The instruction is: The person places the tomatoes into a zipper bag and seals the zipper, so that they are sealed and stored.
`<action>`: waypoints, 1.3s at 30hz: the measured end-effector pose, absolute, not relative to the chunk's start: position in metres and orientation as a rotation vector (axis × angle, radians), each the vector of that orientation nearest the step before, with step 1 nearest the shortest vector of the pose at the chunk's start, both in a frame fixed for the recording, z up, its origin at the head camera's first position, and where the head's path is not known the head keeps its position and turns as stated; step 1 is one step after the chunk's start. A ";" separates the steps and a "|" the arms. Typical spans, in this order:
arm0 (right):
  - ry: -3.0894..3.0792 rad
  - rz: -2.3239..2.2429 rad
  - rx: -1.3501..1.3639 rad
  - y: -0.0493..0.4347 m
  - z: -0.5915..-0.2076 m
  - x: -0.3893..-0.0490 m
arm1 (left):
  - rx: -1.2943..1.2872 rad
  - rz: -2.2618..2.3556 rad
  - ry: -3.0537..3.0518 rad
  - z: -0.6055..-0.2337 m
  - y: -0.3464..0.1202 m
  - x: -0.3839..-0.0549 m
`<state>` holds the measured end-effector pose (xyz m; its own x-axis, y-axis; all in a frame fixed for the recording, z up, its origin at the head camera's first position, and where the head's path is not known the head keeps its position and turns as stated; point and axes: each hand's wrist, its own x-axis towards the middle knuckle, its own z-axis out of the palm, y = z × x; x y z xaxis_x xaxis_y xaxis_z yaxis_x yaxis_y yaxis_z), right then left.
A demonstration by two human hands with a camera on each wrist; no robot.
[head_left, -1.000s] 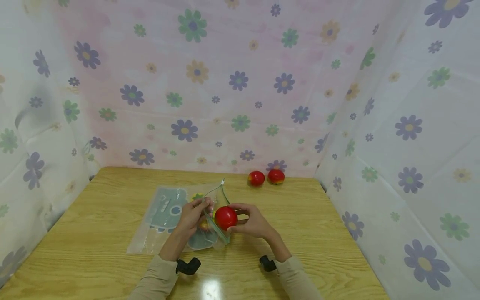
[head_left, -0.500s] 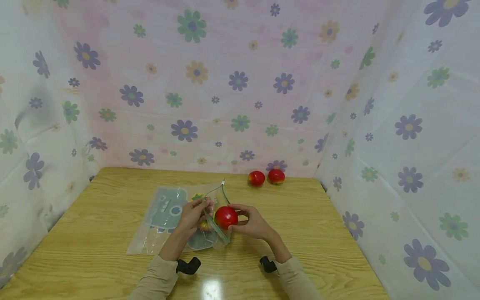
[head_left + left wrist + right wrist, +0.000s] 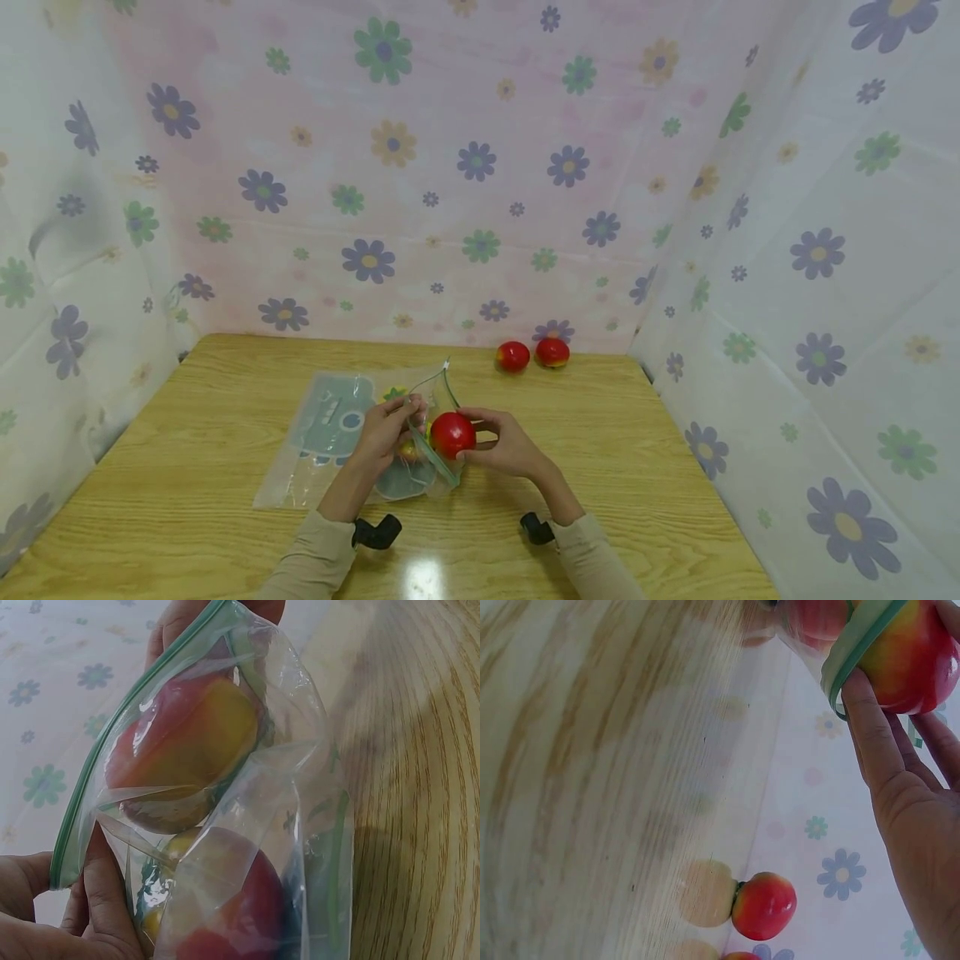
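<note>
Left hand [image 3: 384,435]: pinching your zip-seal bag [image 3: 322,425]
Right hand [image 3: 508,446]: gripping red-yellow fruit [image 3: 452,435]
Fruit: unmoved, bag's 3 o'clock; no progress

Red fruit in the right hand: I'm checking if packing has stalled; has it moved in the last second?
No, not visibly: in the head view, the red fruit in the right hand keeps its place relative to the table's back edge.

The fruit [image 3: 919,664] is red and yellow, the bag [image 3: 97,752] green-edged, the backdrop [image 3: 431,158] flowered.
</note>
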<state>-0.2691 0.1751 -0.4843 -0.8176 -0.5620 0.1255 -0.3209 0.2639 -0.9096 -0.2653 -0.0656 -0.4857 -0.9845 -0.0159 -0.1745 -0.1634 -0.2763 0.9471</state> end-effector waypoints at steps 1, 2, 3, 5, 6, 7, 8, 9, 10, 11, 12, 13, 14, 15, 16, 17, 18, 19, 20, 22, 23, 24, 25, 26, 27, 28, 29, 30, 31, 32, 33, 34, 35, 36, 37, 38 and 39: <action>2.313 -1.575 -0.825 0.175 -0.484 -0.269 | -0.230 2.428 1.827 -0.486 -0.066 -0.265; 2.314 -1.572 -0.827 0.175 -0.484 -0.269 | -0.228 2.428 1.824 -0.486 -0.066 -0.266; 2.316 -1.570 -0.827 0.175 -0.484 -0.268 | -0.225 2.430 1.818 -0.486 -0.066 -0.266; 2.313 -1.574 -0.829 0.175 -0.483 -0.268 | -0.219 2.435 1.809 -0.486 -0.066 -0.266; 2.313 -1.574 -0.826 0.175 -0.483 -0.268 | -0.218 2.439 1.801 -0.486 -0.066 -0.266; 2.312 -1.578 -0.825 0.175 -0.483 -0.268 | -0.215 2.442 1.796 -0.486 -0.066 -0.266; 2.308 -1.585 -0.823 0.174 -0.483 -0.268 | -0.213 2.444 1.793 -0.486 -0.067 -0.266; 2.301 -1.593 -0.823 0.174 -0.483 -0.268 | -0.212 2.446 1.792 -0.486 -0.067 -0.266; 2.296 -1.600 -0.825 0.174 -0.483 -0.268 | -0.210 2.443 1.801 -0.486 -0.067 -0.266; 2.292 -1.606 -0.826 0.174 -0.483 -0.268 | -0.211 2.440 1.806 -0.486 -0.067 -0.265; 2.290 -1.612 -0.826 0.174 -0.484 -0.268 | -0.215 2.436 1.814 -0.486 -0.067 -0.265; 2.288 -1.620 -0.827 0.174 -0.484 -0.268 | -0.218 2.431 1.821 -0.486 -0.067 -0.265; 2.290 -1.621 -0.825 0.174 -0.485 -0.268 | -0.219 2.427 1.829 -0.485 -0.067 -0.264; 2.291 -1.622 -0.823 0.173 -0.486 -0.268 | -0.219 2.421 1.839 -0.485 -0.067 -0.263; 2.297 -1.619 -0.823 0.173 -0.487 -0.268 | -0.222 2.416 1.847 -0.485 -0.067 -0.263; 2.297 -1.619 -0.824 0.173 -0.488 -0.268 | -0.222 2.419 1.843 -0.484 -0.068 -0.262; 2.299 -1.617 -0.822 0.173 -0.488 -0.268 | -0.223 2.420 1.840 -0.484 -0.067 -0.262; 2.299 -1.614 -0.822 0.173 -0.488 -0.268 | -0.221 2.422 1.839 -0.484 -0.067 -0.261; 2.296 -1.613 -0.826 0.173 -0.489 -0.268 | -0.219 2.424 1.835 -0.483 -0.067 -0.261; 2.291 -1.614 -0.825 0.173 -0.489 -0.268 | -0.218 2.428 1.829 -0.483 -0.067 -0.261; 2.290 -1.615 -0.825 0.173 -0.488 -0.268 | -0.216 2.430 1.827 -0.482 -0.067 -0.261; 2.291 -1.615 -0.821 0.173 -0.488 -0.268 | -0.217 2.431 1.828 -0.482 -0.067 -0.261; 2.292 -1.616 -0.820 0.173 -0.488 -0.268 | -0.216 2.430 1.829 -0.482 -0.067 -0.261; 2.292 -1.618 -0.818 0.173 -0.488 -0.268 | -0.216 2.431 1.828 -0.482 -0.066 -0.261; 2.294 -1.617 -0.815 0.173 -0.488 -0.268 | -0.215 2.433 1.827 -0.482 -0.066 -0.261; 2.294 -1.617 -0.815 0.173 -0.488 -0.268 | -0.216 2.435 1.826 -0.483 -0.066 -0.262; 2.293 -1.619 -0.816 0.173 -0.488 -0.268 | -0.217 2.437 1.824 -0.483 -0.066 -0.262; 2.291 -1.620 -0.817 0.173 -0.488 -0.268 | -0.211 2.439 1.824 -0.484 -0.066 -0.262; 2.293 -1.619 -0.815 0.173 -0.489 -0.268 | -0.212 2.444 1.818 -0.484 -0.066 -0.263; 2.297 -1.617 -0.813 0.172 -0.489 -0.268 | -0.212 2.449 1.811 -0.484 -0.066 -0.263; 2.301 -1.613 -0.812 0.172 -0.489 -0.268 | -0.212 2.454 1.802 -0.485 -0.066 -0.263; 2.307 -1.609 -0.808 0.172 -0.489 -0.268 | -0.209 2.458 1.801 -0.485 -0.066 -0.263; 2.313 -1.602 -0.807 0.172 -0.488 -0.268 | -0.209 2.460 1.797 -0.485 -0.065 -0.263; 2.321 -1.594 -0.803 0.172 -0.488 -0.267 | -0.209 2.462 1.796 -0.484 -0.065 -0.263; 2.329 -1.585 -0.797 0.172 -0.488 -0.267 | -0.217 2.462 1.789 -0.484 -0.065 -0.263; 2.334 -1.578 -0.794 0.172 -0.488 -0.267 | -0.211 2.462 1.795 -0.485 -0.065 -0.263; 2.337 -1.571 -0.792 0.171 -0.487 -0.266 | -0.213 2.460 1.799 -0.485 -0.065 -0.263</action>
